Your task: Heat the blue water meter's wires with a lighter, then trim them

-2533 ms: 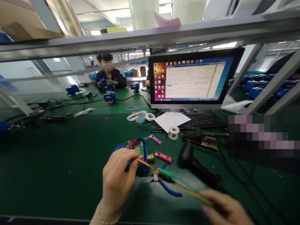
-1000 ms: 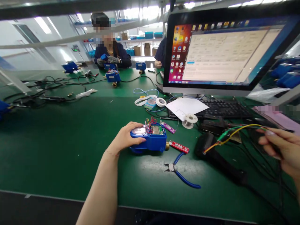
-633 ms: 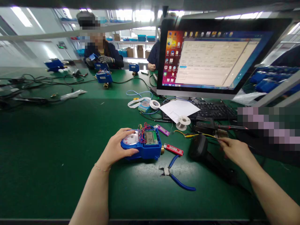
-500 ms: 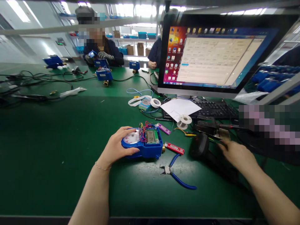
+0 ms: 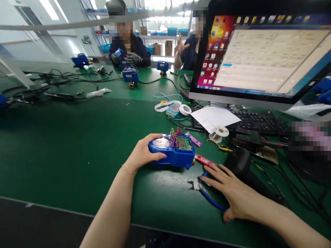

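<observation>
My left hand [image 5: 142, 151] is wrapped around the round-dial end of a blue water meter [image 5: 176, 157], which rests on the green table. Its lid is off, showing a small display [image 5: 184, 143] and a tangle of red and yellow wires [image 5: 176, 137]. My right hand [image 5: 232, 189] is spread over the blue-handled cutting pliers [image 5: 210, 199], its fingers apart and partly covering the handles. Just beyond those fingertips lies a red printed stick [image 5: 203, 159]. A purple printed stick [image 5: 195, 140] lies behind the meter.
A black barcode scanner [image 5: 239, 163] lies beside my right hand. Behind it are a solder spool [image 5: 219, 133], paper [image 5: 217, 117], a keyboard [image 5: 258, 120] and a monitor [image 5: 248, 62]. Across the table, two people sit near more blue meters [image 5: 130, 75]. Cables [image 5: 59, 81] run along the far left.
My right hand has come from beyond the scanner, on the right, to above the pliers, and its fingers have spread. My left hand keeps its hold on the meter. The view has shifted.
</observation>
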The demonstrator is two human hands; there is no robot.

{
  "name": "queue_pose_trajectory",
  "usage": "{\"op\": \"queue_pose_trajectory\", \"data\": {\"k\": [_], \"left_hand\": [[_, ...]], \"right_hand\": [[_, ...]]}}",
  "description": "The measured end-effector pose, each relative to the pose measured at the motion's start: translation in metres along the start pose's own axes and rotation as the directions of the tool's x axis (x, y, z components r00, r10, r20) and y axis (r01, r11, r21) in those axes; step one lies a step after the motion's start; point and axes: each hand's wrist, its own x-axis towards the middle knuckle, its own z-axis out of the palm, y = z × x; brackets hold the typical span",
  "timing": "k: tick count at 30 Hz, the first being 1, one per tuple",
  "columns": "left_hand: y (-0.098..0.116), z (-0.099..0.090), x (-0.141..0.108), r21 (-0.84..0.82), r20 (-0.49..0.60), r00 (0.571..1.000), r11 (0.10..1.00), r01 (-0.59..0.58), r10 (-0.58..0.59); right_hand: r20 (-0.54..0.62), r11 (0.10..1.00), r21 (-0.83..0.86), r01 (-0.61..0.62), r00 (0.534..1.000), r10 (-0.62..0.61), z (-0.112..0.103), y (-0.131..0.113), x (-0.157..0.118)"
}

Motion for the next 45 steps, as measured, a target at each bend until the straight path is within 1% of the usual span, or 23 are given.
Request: {"op": "queue_pose_trajectory", "data": {"k": [3, 6, 9, 11, 12, 14, 15, 16, 18, 19, 20, 21, 22, 24, 28, 31, 35, 39, 45], "left_hand": [[0.002, 0.000, 0.001, -0.009, -0.011, 1.000, 1.000, 0.019, -0.019], [0.001, 0.000, 0.002, -0.016, -0.007, 1.000, 1.000, 0.027, -0.027], [0.000, 0.000, 0.002, -0.020, -0.002, 1.000, 0.999, 0.026, -0.026], [0.001, 0.001, 0.002, -0.017, -0.003, 1.000, 1.000, 0.023, -0.023], [0.002, 0.001, 0.002, -0.016, -0.003, 1.000, 1.000, 0.020, -0.020], [0.003, 0.001, 0.003, -0.020, -0.001, 1.000, 1.000, 0.010, -0.010], [0.003, 0.001, 0.002, -0.025, 0.001, 1.000, 1.000, 0.005, -0.005], [0.003, 0.001, 0.002, -0.031, 0.001, 1.000, 1.000, 0.000, 0.000], [0.002, 0.001, 0.002, -0.036, 0.001, 1.000, 0.999, -0.009, 0.009], [0.002, 0.001, 0.002, -0.036, 0.000, 1.000, 0.999, -0.013, 0.013], [0.001, 0.001, 0.002, -0.034, -0.002, 1.000, 0.999, -0.016, 0.016], [0.001, 0.001, 0.002, -0.034, -0.003, 1.000, 0.999, -0.019, 0.019], [0.000, 0.001, 0.002, -0.033, -0.003, 1.000, 0.999, -0.023, 0.023], [-0.001, 0.000, 0.002, -0.031, 0.000, 0.999, 0.999, -0.032, 0.032], [-0.002, -0.001, 0.002, -0.008, 0.002, 0.998, 0.998, -0.060, 0.060], [-0.002, -0.002, 0.000, 0.006, 0.009, 0.997, 0.997, -0.078, 0.078], [-0.001, -0.004, -0.002, 0.013, 0.024, 0.995, 0.995, -0.097, 0.096], [0.001, -0.005, -0.003, 0.027, 0.041, 0.994, 0.994, -0.102, 0.101], [0.000, -0.005, -0.003, 0.045, 0.053, 0.993, 0.994, -0.105, 0.102]], "right_hand": [[0.024, 0.996, -0.089, -0.002, 1.000, 0.004, -0.007, -0.004, -0.001], [-0.003, 0.987, -0.159, 0.020, 1.000, -0.020, -0.003, -0.012, -0.005], [-0.061, 0.979, -0.202, 0.041, 0.997, -0.054, 0.008, -0.021, -0.012], [-0.106, 0.976, -0.216, 0.007, 0.994, -0.030, 0.009, -0.027, -0.017], [-0.137, 0.977, -0.214, -0.014, 0.990, -0.016, 0.006, -0.030, -0.019], [-0.233, 0.981, -0.189, -0.047, 0.972, 0.001, -0.009, -0.033, -0.022], [-0.302, 0.982, -0.181, -0.055, 0.953, -0.002, -0.021, -0.034, -0.023], [-0.384, 0.981, -0.183, -0.064, 0.923, -0.012, -0.035, -0.034, -0.023], [-0.541, 0.968, -0.234, -0.091, 0.839, -0.052, -0.062, -0.034, -0.019], [-0.600, 0.955, -0.272, -0.119, 0.797, -0.071, -0.075, -0.033, -0.016], [-0.632, 0.939, -0.312, -0.146, 0.770, -0.090, -0.085, -0.032, -0.012], [-0.647, 0.922, -0.348, -0.170, 0.755, -0.105, -0.094, -0.032, -0.008], [-0.646, 0.906, -0.382, -0.183, 0.754, -0.120, -0.100, -0.031, -0.003], [-0.619, 0.881, -0.442, -0.168, 0.768, -0.164, -0.105, -0.029, 0.007], [-0.563, 0.861, -0.494, -0.118, 0.799, -0.214, -0.103, -0.024, 0.019], [-0.541, 0.855, -0.507, -0.107, 0.812, -0.219, -0.103, -0.023, 0.022], [-0.504, 0.834, -0.546, -0.075, 0.825, -0.256, -0.109, -0.025, 0.023], [-0.490, 0.821, -0.569, -0.051, 0.822, -0.289, -0.115, -0.028, 0.025], [-0.450, 0.806, -0.592, -0.009, 0.834, -0.321, -0.121, -0.030, 0.028]]}}
